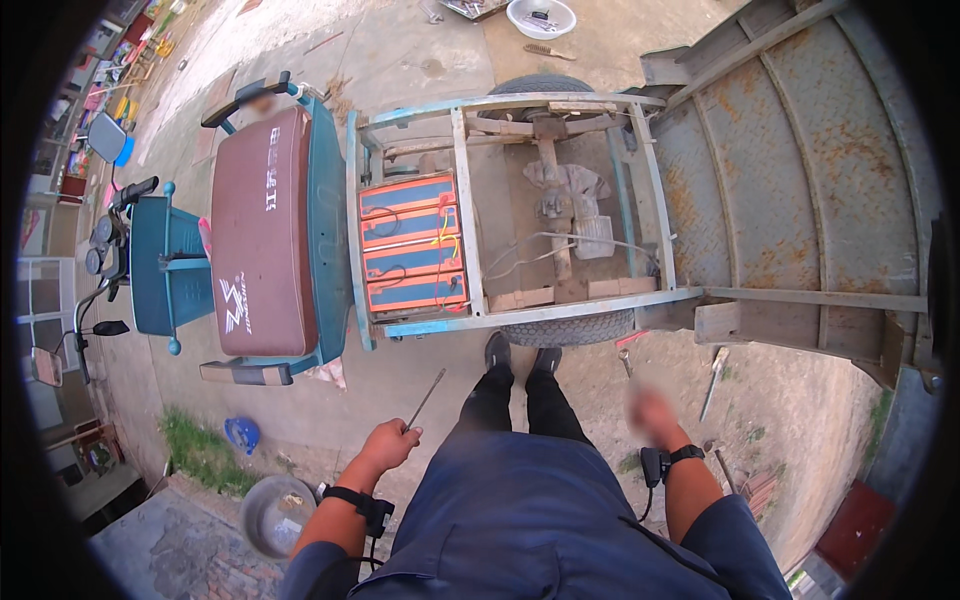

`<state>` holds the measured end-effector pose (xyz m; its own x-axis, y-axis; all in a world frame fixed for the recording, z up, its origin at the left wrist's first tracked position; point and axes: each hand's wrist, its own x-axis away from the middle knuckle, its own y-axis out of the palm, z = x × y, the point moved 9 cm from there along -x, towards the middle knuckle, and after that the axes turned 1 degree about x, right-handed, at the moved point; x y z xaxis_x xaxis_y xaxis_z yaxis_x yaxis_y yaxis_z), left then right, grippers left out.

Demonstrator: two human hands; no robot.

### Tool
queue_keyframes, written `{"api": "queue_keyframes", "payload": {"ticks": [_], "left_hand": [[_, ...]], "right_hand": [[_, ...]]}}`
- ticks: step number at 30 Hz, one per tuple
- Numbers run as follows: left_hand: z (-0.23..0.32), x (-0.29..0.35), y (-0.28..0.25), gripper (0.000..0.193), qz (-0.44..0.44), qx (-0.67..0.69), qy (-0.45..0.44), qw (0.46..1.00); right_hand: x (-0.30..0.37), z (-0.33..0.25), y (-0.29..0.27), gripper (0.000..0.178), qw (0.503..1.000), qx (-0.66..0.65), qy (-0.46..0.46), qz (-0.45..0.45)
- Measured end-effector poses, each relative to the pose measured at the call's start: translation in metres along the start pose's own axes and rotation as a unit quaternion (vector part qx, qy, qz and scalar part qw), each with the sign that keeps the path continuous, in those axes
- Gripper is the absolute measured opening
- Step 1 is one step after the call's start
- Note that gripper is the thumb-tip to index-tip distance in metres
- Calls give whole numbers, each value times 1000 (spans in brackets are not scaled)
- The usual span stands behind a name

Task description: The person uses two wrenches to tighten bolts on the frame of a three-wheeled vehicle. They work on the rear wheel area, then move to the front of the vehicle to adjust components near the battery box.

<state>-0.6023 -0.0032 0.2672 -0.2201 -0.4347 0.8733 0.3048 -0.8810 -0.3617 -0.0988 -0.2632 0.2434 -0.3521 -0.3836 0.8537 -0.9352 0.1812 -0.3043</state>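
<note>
My left hand is closed round one end of a thin metal rod, whose free end points up and to the right. My right hand hovers right of my legs; its fingers are blurred. Just beyond them shows a small metal tool with a shiny head; whether the hand holds it I cannot tell. Ahead of me stands a three-wheeled vehicle with a bare blue-and-white frame. Orange-and-blue batteries with cables sit in it, left of the exposed axle and motor.
At left is the brown seat; the rusty cargo bed is tilted up at right. A tyre lies close to my shoes. A long-handled tool, a basin and a blue container are on the ground. A white bowl holds tools.
</note>
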Motion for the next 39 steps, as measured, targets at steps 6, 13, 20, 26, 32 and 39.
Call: {"api": "queue_keyframes", "payload": {"ticks": [6,13,20,26,32,39], "left_hand": [[8,2,-3,47,-22,29,-22,999],[23,-20,-18,46,-25,14,9,1000],[26,-32,-52,40,43,12,44,998],[45,-24,-102,34,145,124,17,981],[64,-22,-173,33,280,149,62,946],[132,-63,-302,35,442,21,154,883]], "right_hand": [[40,43,-19,28,999,-24,-1,33],[21,140,-14,29,996,-76,27,37],[76,43,11,25,979,-156,129,28],[60,22,11,24,983,-128,130,12],[20,-28,-3,30,915,-393,81,37],[-23,-105,23,32,988,-142,68,-6]]}}
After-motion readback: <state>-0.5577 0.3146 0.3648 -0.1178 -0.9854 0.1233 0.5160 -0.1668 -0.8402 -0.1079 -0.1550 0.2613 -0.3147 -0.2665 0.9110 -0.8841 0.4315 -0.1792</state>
